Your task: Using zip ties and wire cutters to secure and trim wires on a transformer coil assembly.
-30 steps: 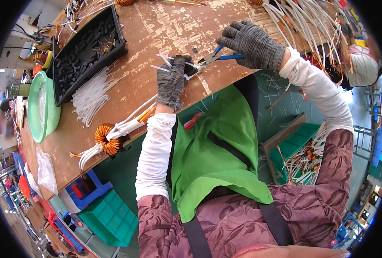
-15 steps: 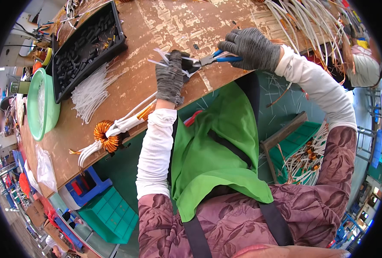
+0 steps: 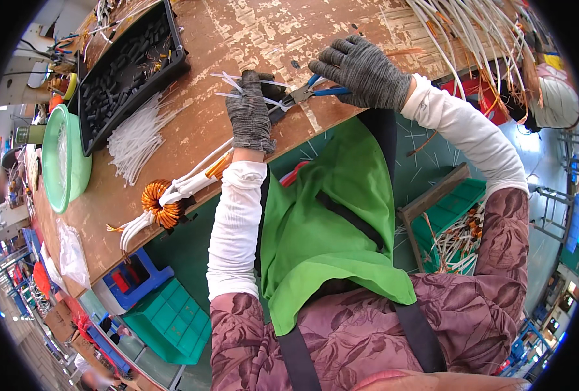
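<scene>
My left hand point(image 3: 250, 112), in a grey knit glove, grips a small dark part with several thin white tie strips point(image 3: 237, 88) sticking out from it, held over the worn wooden bench point(image 3: 250, 32). In its own grey glove, my right hand point(image 3: 362, 70) holds blue-handled cutters point(image 3: 312, 91) whose jaws meet the part at my left hand. A copper-wound ring coil point(image 3: 159, 203) with white sleeved leads lies at the bench's near edge, left of my left forearm.
A black tray point(image 3: 130, 72) of small dark parts, a pile of white ties point(image 3: 136, 137) and a green bowl point(image 3: 61, 159) lie at the left. White cable bundles point(image 3: 472, 32) hang at the upper right. Green and blue bins point(image 3: 165, 319) stand on the floor below.
My right hand has brought the cutters left until the jaws reach the part in my left hand. Both hands sit slightly lower in the view than a second ago.
</scene>
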